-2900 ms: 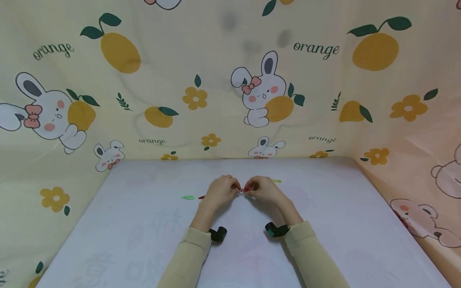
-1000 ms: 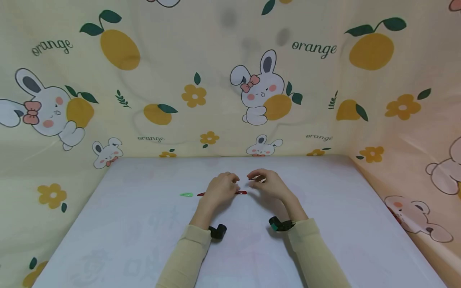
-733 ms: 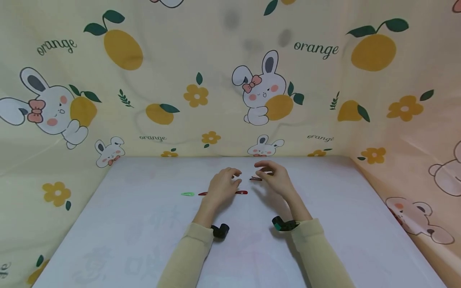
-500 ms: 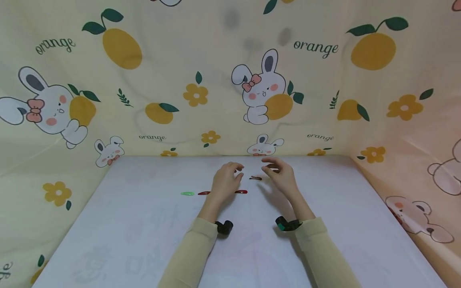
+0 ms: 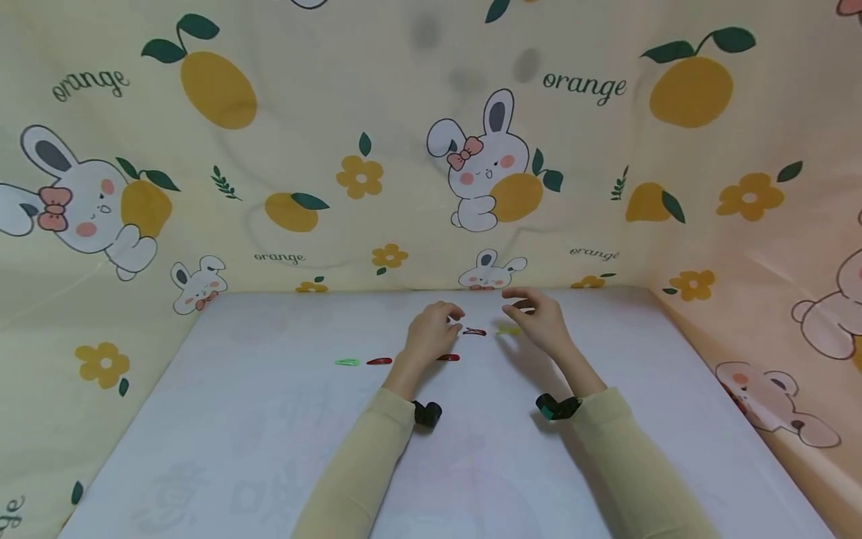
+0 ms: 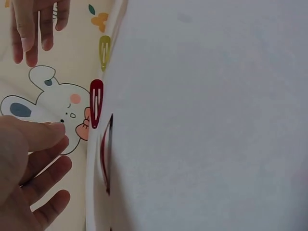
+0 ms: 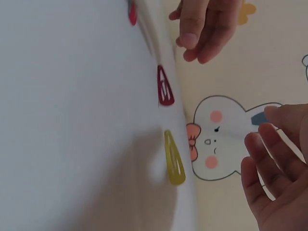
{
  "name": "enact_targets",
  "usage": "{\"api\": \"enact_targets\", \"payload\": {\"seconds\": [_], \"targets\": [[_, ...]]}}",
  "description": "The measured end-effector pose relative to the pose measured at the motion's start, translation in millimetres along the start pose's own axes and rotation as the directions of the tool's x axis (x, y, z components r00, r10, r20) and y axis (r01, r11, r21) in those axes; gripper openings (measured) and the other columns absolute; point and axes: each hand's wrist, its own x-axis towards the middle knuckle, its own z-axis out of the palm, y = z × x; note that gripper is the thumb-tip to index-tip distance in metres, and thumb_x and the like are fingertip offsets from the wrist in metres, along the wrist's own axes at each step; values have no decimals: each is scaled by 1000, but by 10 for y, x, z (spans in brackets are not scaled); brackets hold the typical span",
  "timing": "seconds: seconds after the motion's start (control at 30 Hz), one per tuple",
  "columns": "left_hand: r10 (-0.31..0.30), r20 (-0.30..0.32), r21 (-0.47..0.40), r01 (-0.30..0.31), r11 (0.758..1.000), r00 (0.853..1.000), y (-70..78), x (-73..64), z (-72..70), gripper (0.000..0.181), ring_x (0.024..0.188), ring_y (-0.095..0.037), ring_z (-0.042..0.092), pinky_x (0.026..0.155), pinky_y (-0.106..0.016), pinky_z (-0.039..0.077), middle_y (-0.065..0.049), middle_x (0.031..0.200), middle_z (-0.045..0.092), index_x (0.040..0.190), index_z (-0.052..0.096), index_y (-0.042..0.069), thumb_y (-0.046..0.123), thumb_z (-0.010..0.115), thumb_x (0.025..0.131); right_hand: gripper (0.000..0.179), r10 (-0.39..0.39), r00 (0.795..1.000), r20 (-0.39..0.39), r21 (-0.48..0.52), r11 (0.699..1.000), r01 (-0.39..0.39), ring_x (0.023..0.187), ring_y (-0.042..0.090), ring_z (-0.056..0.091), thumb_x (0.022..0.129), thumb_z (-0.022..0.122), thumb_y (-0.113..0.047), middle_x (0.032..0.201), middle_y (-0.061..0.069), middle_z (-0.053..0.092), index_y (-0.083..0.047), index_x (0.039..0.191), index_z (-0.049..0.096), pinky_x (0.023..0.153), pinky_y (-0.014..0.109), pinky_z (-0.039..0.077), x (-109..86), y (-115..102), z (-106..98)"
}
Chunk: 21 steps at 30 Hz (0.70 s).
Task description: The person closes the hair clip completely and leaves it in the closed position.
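Note:
Both hands are raised above the white table and hold nothing. My left hand [image 5: 429, 332] hovers behind a red snap hair clip [image 5: 449, 358], partly covered by the wrist. Just right of its fingertips lies a second, dark red hair clip [image 5: 474, 332], flat on the table. Farther right is a yellow hair clip [image 5: 507, 330], nearest to my right hand [image 5: 541, 320], whose fingers are loosely bent and apart from it. The right wrist view shows the yellow clip [image 7: 174, 159] and dark red clip [image 7: 165, 86] lying apart.
Left of the left forearm lie another red hair clip [image 5: 379, 361] and a light green one [image 5: 347, 362]. A patterned cloth [image 5: 404, 150] with rabbits and oranges hangs behind the table [image 5: 269, 449] and along its sides.
My right hand has let go of the dark red hair clip, now lying on the table. Both hands have moved right and slightly farther back, and the yellow clip has come back into view.

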Motion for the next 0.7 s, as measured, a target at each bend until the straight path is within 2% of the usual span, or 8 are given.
{"api": "enact_targets", "payload": {"seconds": [0.2, 0.37, 0.57, 0.7], "targets": [[-18, 78, 11, 17, 1000, 997, 1, 57, 42, 21, 103, -21, 67, 88, -39, 55, -4, 116, 72, 119, 75, 11, 13, 70, 99, 30, 1, 998, 57, -76, 997, 3, 107, 33, 68, 99, 71, -13, 126, 13, 71, -7, 128, 69, 86, 45, 57, 57, 48, -38], [-41, 127, 31, 37, 999, 991, 21, 91, 82, 18, 100, -20, 67, 87, -39, 55, -4, 114, 72, 116, 76, 12, 15, 69, 99, 29, -18, 989, 146, -158, 986, 42, 107, 34, 68, 100, 71, -15, 127, 13, 70, -4, 127, 69, 89, 50, 55, 80, 70, 0], [-36, 131, 67, 28, 997, 991, 36, 133, 137, 14, 97, -19, 67, 85, -37, 55, -2, 105, 71, 111, 77, 12, 15, 70, 99, 27, -76, 970, 232, -202, 971, 124, 100, 31, 70, 98, 71, -8, 124, 15, 71, 0, 123, 71, 91, 51, 54, 102, 91, 90], [-26, 125, 88, 15, 996, 992, 28, 156, 184, 9, 89, -17, 64, 79, -34, 53, -1, 97, 70, 104, 78, 13, 15, 72, 98, 25, -67, 960, 271, -234, 963, 133, 98, 30, 70, 96, 68, -4, 122, 15, 72, -1, 121, 71, 90, 49, 53, 99, 75, 135]]}}
